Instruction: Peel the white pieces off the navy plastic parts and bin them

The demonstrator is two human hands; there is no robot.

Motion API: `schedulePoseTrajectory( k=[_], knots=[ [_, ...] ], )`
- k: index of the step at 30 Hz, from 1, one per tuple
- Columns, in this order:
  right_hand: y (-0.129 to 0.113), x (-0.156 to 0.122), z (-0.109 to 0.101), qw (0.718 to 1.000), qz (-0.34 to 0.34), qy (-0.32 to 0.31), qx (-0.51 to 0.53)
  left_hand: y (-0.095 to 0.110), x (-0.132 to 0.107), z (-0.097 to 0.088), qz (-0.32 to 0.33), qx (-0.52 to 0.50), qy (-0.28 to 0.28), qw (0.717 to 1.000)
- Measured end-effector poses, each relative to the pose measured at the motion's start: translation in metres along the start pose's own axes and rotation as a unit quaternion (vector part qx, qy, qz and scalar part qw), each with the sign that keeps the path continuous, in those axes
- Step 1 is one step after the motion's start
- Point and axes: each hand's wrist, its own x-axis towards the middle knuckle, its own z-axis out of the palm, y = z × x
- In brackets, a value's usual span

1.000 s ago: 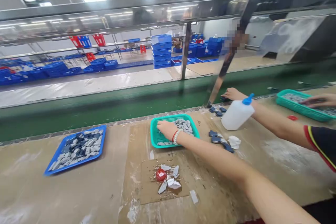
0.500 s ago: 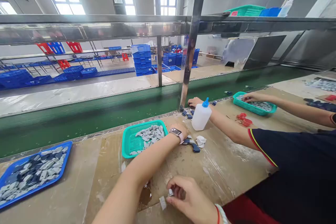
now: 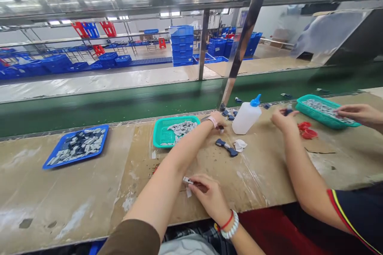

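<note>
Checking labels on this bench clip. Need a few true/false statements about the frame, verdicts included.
1. The right hand pinches a small pale piece. True.
2. The left hand is inside the green basket. False: it is to the right of the basket.
3. The white bottle has a blue cap. True.
4. The blue tray is to the right of the green basket. False: it is to the left.
5. The red pieces lie inside the co-worker's basket. False: they lie on the bench beside it.
</note>
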Motion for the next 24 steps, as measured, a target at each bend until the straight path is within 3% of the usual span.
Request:
schedulePoseTrajectory(
  k=[3,5,8,10,11,13,15,17,19,22,24],
  knots=[
    [0.000,0.004,0.013,0.998,-0.046,-0.026,-0.039,-0.003,-0.030,-0.044,-0.012,-0.065,-0.004,0.998],
    [0.002,0.006,0.022,0.994,-0.089,-0.036,-0.056,-0.008,-0.071,-0.077,0.012,-0.115,0.016,0.993],
    [0.007,0.008,0.033,0.981,-0.153,-0.061,-0.099,-0.025,-0.162,-0.114,0.032,-0.230,0.074,0.970],
    [0.010,0.007,0.036,0.972,-0.179,-0.076,-0.130,-0.044,-0.231,-0.122,0.001,-0.406,0.154,0.901],
    [0.010,0.007,0.037,0.972,-0.179,-0.080,-0.133,-0.055,-0.264,-0.121,-0.031,-0.482,0.205,0.851],
    [0.008,0.007,0.035,0.983,-0.133,-0.079,-0.097,-0.079,-0.324,-0.108,-0.057,-0.532,0.275,0.799],
    [0.004,0.009,0.032,0.995,-0.020,-0.094,-0.002,-0.100,-0.368,-0.087,-0.069,-0.559,0.329,0.758],
    [-0.002,0.012,0.031,0.978,0.130,-0.104,0.126,-0.118,-0.394,-0.064,-0.070,-0.580,0.375,0.720],
    [-0.007,0.016,0.032,0.930,0.250,-0.095,0.251,-0.129,-0.404,-0.042,-0.065,-0.593,0.403,0.694],
    [-0.015,0.021,0.035,0.864,0.332,-0.073,0.372,-0.135,-0.396,-0.017,-0.058,-0.604,0.398,0.688],
    [-0.022,0.024,0.036,0.854,0.333,-0.071,0.394,-0.132,-0.382,-0.006,-0.064,-0.570,0.376,0.728]
  ],
)
